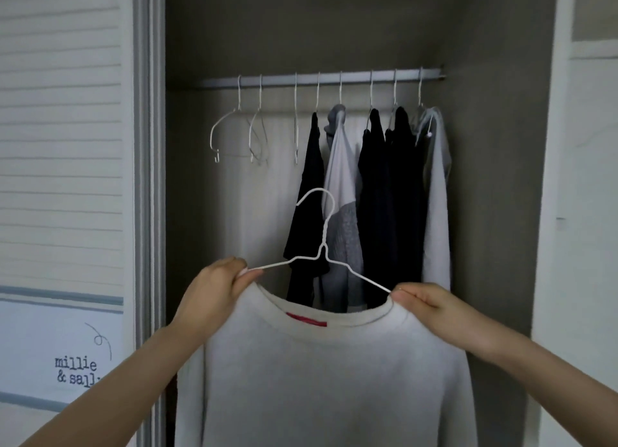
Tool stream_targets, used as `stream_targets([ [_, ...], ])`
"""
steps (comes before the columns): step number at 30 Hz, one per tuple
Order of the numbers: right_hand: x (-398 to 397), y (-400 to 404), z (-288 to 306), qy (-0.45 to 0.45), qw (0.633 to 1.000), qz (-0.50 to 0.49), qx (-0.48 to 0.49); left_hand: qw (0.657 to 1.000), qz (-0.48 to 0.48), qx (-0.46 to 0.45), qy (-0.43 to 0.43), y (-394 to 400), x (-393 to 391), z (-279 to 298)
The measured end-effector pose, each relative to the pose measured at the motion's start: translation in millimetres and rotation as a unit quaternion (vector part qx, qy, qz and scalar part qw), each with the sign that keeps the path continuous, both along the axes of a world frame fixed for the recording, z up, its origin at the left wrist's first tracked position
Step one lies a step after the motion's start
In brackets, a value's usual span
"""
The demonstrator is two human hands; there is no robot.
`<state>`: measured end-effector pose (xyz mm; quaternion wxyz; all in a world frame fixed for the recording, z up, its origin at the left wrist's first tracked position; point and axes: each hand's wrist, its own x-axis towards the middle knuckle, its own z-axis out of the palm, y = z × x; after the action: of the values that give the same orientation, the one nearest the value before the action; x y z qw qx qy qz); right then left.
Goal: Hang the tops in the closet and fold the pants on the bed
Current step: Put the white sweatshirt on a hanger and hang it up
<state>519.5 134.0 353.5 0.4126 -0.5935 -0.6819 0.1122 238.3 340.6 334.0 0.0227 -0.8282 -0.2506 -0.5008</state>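
I hold a white sweatshirt (327, 379) with a red neck label up in front of the open closet. A white wire hanger (323, 242) sits in its neck opening, hook upward, both arms running into the shoulders. My left hand (214, 289) pinches the left shoulder and the hanger's left arm. On the other side, my right hand (431, 307) pinches the right shoulder at the hanger's right end. The closet rail (321, 78) runs above, well higher than the hook.
Three empty white hangers (254, 135) hang on the rail's left part. Several dark, grey and white tops (371, 205) hang on the right part. A slatted sliding door (60, 145) stands at left, and a white wall panel (582, 212) at right.
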Motion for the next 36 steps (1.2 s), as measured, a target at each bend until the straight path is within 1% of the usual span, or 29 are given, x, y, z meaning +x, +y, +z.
stream_targets([
  [2, 2, -3, 3, 0.056, 0.998, 0.009, -0.013, 1.000, 0.008, -0.017, -0.004, 3, -3, 0],
  [4, 4, -6, 7, 0.123, 0.990, 0.045, -0.053, 0.999, 0.019, -0.026, -0.017, 6, -6, -4],
  [7, 6, -12, 14, 0.225, 0.961, 0.118, -0.107, 0.996, 0.028, -0.075, -0.039, 12, -13, -7],
  [10, -4, -12, 26, 0.281, 0.940, 0.152, -0.121, 0.993, 0.014, -0.114, -0.040, 17, -12, -2],
  [12, -14, -12, 40, 0.312, 0.930, 0.148, -0.125, 0.992, 0.004, -0.121, -0.045, 20, -9, 10],
  [15, -29, -14, 69, 0.326, 0.928, 0.124, -0.128, 0.992, 0.001, -0.122, -0.036, 30, -8, 39],
  [19, -56, -10, 97, 0.394, 0.908, 0.103, -0.100, 0.991, 0.059, -0.123, -0.017, 44, -3, 80],
  [21, -72, -4, 105, 0.417, 0.900, 0.091, -0.084, 0.982, 0.090, -0.163, -0.002, 47, 1, 91],
  [22, -80, 0, 108, 0.423, 0.899, 0.084, -0.077, 0.977, 0.081, -0.198, 0.003, 46, 3, 94],
  [23, -87, 5, 112, 0.429, 0.897, 0.076, -0.070, 0.971, 0.052, -0.232, 0.008, 42, 5, 96],
  [25, -101, 15, 121, 0.431, 0.898, 0.063, -0.058, 0.965, -0.016, -0.262, 0.020, 28, 10, 99],
  [28, -116, 27, 140, 0.424, 0.903, 0.054, -0.046, 0.967, -0.052, -0.241, 0.058, 1, 18, 104],
  [31, -124, 40, 163, 0.430, 0.902, 0.043, -0.022, 0.962, -0.115, -0.239, 0.070, -22, 23, 116],
  [33, -129, 48, 177, 0.436, 0.899, 0.030, 0.004, 0.957, -0.153, -0.239, 0.065, -35, 28, 124],
  [36, -130, 69, 192, 0.439, 0.897, 0.008, 0.046, 0.945, -0.206, -0.249, 0.036, -44, 36, 131],
])
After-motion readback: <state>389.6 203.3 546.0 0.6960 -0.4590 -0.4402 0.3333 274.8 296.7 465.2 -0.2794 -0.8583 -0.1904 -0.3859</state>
